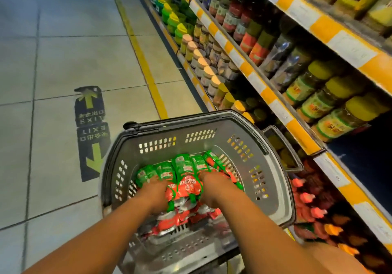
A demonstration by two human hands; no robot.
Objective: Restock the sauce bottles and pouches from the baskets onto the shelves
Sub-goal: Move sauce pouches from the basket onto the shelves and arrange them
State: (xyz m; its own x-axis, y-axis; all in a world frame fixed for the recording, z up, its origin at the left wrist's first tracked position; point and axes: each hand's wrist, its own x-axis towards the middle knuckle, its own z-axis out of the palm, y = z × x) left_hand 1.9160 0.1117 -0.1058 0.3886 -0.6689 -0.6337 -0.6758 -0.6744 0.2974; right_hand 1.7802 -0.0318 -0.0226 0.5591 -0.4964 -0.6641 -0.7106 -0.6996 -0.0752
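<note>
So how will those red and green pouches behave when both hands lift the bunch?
The pouches look like soft glossy film, so probably floppy and a bit slippery. Left hand and right hand flank several at once; the middle ones may sag or slide back into the basket.

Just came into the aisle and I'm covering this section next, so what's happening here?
A person is restocking. Both hands are down in a grey basket on the floor beside the shelves. The left hand and right hand each have a grip on a bunch of red-and-green sauce pouches. Nothing has left the basket yet.
</note>
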